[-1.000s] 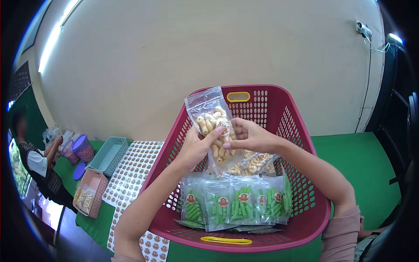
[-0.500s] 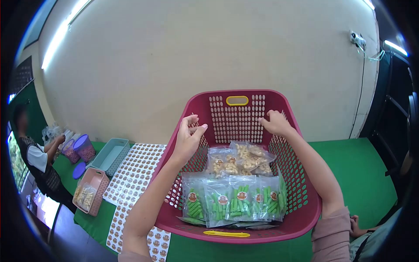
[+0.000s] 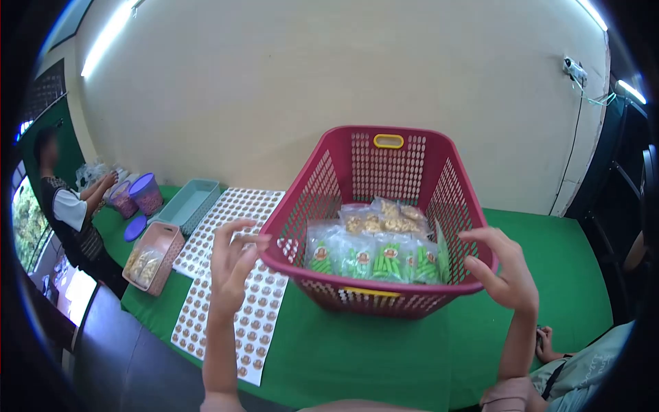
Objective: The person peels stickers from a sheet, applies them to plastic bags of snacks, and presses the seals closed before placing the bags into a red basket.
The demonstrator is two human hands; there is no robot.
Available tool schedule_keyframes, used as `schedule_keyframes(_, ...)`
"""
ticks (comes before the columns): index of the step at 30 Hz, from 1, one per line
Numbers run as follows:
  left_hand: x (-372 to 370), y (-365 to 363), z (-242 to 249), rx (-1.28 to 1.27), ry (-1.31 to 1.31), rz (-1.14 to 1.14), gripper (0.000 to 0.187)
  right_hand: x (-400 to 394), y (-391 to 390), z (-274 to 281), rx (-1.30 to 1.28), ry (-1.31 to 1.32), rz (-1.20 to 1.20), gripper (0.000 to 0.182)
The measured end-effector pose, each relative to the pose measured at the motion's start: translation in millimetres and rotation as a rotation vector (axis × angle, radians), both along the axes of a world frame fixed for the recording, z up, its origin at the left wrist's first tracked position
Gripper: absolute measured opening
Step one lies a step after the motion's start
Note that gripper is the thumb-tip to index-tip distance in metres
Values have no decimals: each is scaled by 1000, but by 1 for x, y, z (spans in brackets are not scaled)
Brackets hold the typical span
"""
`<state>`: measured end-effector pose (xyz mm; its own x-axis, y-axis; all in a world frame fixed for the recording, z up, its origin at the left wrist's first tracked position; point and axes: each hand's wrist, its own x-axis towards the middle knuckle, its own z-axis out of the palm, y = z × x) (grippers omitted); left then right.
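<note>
A dark red plastic laundry basket [image 3: 322,161] with yellow handle inserts stands on the green-covered table. Clear bags of green stick snacks [image 3: 388,261] with round labels line its near side. Behind them lie bags of pale yellow snacks [image 3: 391,218]. My left hand [image 3: 232,264] is open beside the basket's near left corner, fingers curved and fingertips right at the rim. At the near right corner, my right hand [image 3: 504,268] is open too, thumb apart from the fingers. Nothing is held in either hand.
Sheets of round stickers [image 3: 257,323] lie left of the basket. Farther left are a pink basket [image 3: 171,247] with snack bags, a teal basket [image 3: 199,199] and purple-lidded jars [image 3: 145,196]. One person [image 3: 72,213] stands at the far left; another's hand [image 3: 546,343] is at the lower right.
My hands have come back from over the basket's inside to either side of its near rim. The view has shifted, showing the basket from farther back with its near outer wall visible.
</note>
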<state>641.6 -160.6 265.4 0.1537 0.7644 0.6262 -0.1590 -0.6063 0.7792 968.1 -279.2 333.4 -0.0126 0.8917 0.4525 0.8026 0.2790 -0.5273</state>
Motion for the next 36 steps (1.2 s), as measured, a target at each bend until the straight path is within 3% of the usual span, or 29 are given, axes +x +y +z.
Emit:
schedule_keyframes(4,-75,-60,-118,-363,82,303,33,-10,-57,-54,141,107,200,36)
schedule_keyframes(6,-109,-90,-188,-677,247,626,22,-19,-71,-84,37,277,306,34)
schedule_keyframes(8,-128,-125,-245,-654,316,834,19,-30,-77,-112,-50,382,310,33)
schedule_keyframes(9,-139,-141,-268,-569,488,906,23,-36,-77,-126,-134,481,287,33)
schedule_keyframes(12,-149,-171,-299,-532,752,833,33,-51,-80,-168,-286,620,230,31)
schedule_keyframes(16,-152,-184,-308,-721,923,620,48,-72,-92,-193,-444,617,223,29)
schedule_keyframes(22,-167,-183,-306,-541,916,586,46,-131,-97,-217,-572,428,200,30)
schedule_keyframes(29,-247,-202,-259,-568,498,550,31,-254,-71,-270,-642,325,320,35)
schedule_keyframes(31,-281,-210,-261,-620,412,630,26,-292,-64,-294,-476,57,409,34)
schedule_keyframes(36,-336,-233,-240,-727,234,735,20,-363,-54,-340,-303,-105,226,30)
